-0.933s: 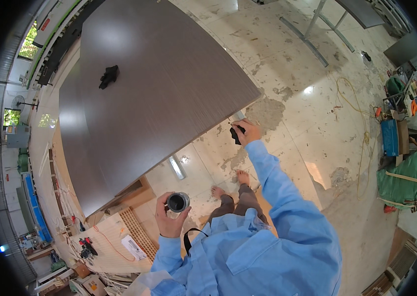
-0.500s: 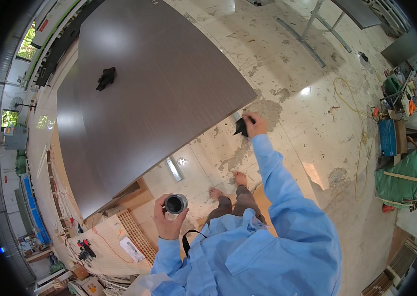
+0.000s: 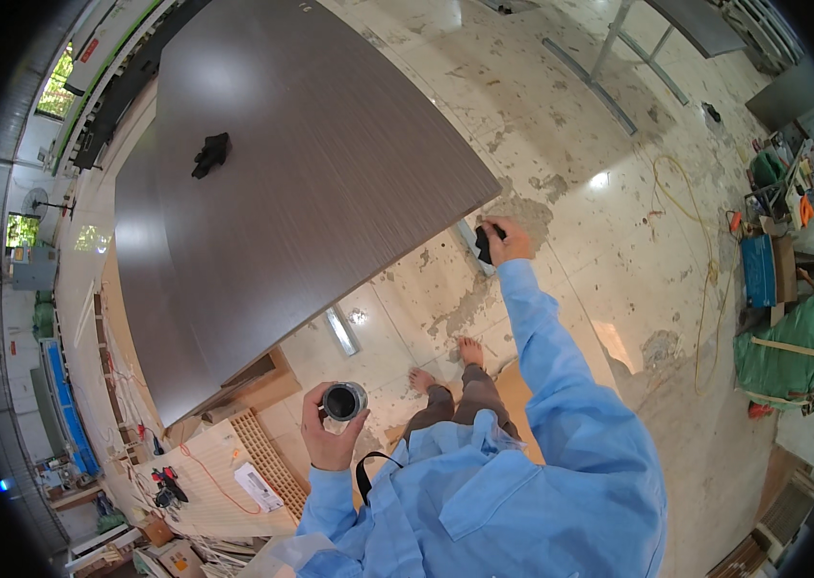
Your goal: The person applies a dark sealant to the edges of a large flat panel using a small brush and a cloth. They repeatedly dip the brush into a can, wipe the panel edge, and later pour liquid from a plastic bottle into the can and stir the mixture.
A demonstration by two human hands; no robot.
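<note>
Head view: left hand [image 3: 330, 443] grips a can [image 3: 360, 396], contents [image 3: 339, 402] unclear; right hand [image 3: 511, 243] pinches half-hidden black cloth [image 3: 484, 247].

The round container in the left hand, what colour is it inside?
The container looks black inside, clearest in the head view.

Your wide fisheye looks steeply down from your head, taking in your left hand [image 3: 332, 433], right hand [image 3: 511, 243] and the floor [image 3: 623, 275].

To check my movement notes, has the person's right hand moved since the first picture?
Yes: the right hand has moved rightward and slightly up in the picture, judged against the dark panel and its right corner.
</note>
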